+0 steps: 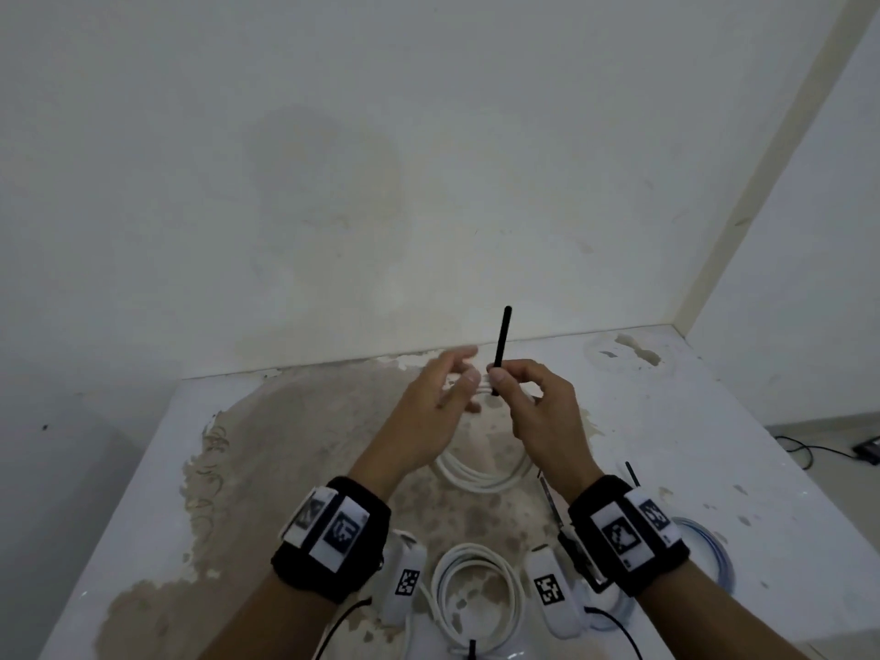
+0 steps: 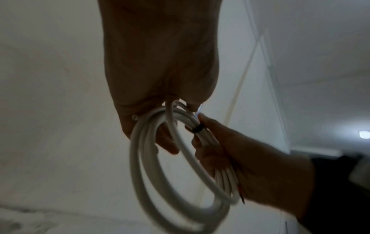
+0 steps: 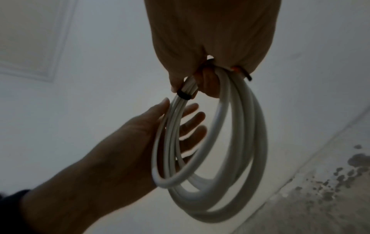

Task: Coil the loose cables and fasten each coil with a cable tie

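Observation:
A coil of white cable (image 1: 482,471) hangs above the table from my right hand (image 1: 499,379). That hand grips the top of the coil. A black cable tie (image 1: 502,347) is wrapped round the strands there, and its free tail stands straight up. The right wrist view shows the tie's band (image 3: 184,95) tight round the coil (image 3: 224,142) just below my right fingers. My left hand (image 1: 463,371) is beside it, fingers straight and spread, touching the coil's left side without gripping. In the left wrist view the right hand (image 2: 218,150) holds the strands by the tie (image 2: 198,129).
A second white coil (image 1: 476,588) lies at the table's near edge with a black tie on it. A blue-and-white coil (image 1: 709,550) lies at the right. Loose black ties (image 1: 631,473) lie near my right wrist. The wall stands close behind the stained table (image 1: 266,445).

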`<state>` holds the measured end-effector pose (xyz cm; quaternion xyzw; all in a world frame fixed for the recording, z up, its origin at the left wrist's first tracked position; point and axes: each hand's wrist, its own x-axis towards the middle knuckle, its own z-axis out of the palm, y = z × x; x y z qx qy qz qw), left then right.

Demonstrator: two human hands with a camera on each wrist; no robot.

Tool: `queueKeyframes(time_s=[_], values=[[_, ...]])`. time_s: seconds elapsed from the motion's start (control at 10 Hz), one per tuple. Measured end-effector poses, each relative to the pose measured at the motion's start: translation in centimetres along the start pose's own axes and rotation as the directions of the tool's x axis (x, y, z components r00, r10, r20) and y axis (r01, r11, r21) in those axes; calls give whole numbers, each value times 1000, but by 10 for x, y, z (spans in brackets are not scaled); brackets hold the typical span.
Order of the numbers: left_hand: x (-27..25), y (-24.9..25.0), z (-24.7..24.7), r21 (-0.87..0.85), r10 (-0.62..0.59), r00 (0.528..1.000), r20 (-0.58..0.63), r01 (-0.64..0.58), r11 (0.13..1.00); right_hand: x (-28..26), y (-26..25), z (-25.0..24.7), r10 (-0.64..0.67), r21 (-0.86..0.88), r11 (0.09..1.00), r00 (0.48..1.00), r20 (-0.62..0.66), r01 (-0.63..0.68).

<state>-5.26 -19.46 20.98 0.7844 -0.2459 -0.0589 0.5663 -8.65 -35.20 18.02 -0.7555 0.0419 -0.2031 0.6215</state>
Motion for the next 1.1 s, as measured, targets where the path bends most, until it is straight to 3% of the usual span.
queueKeyframes(time_s=[0.1,0.2,0.3,0.4,0.5,0.6,0.7,0.8,0.9,1.0,1.1], values=[[-21,-17,0,180,-27,998,-53,36,983,-4,7,20,54,2,999,998,32,-54],[-36,-35,-13,212,-54,993,-107,76,974,-15,12,42,92,-26,996,982,164,-89],[-78,-87,-57,223,-223,941,-255,282,933,-32,25,59,236,-215,964,868,437,-154],[-126,-130,-93,190,-407,834,-372,497,846,-42,36,56,318,-266,941,807,497,-207],[-194,-184,-129,197,-593,694,-410,702,685,-48,39,47,406,-203,914,798,446,-351],[-219,-212,-140,242,-668,647,-369,760,603,-46,34,40,400,-187,917,820,409,-354],[-238,-247,-146,334,-707,628,-325,775,536,-43,16,28,373,-169,928,851,371,-332],[-241,-262,-143,508,-650,692,-314,701,501,-42,5,20,354,-158,935,867,351,-318],[-232,-287,-147,487,-765,592,-255,761,427,-41,-16,10,323,-101,946,891,318,-307],[-237,-295,-147,558,-768,574,-284,750,355,-40,-36,6,303,-81,953,903,304,-293],[-238,-287,-144,556,-626,707,-331,681,476,-33,-84,-3,174,-5,984,959,225,-178]])
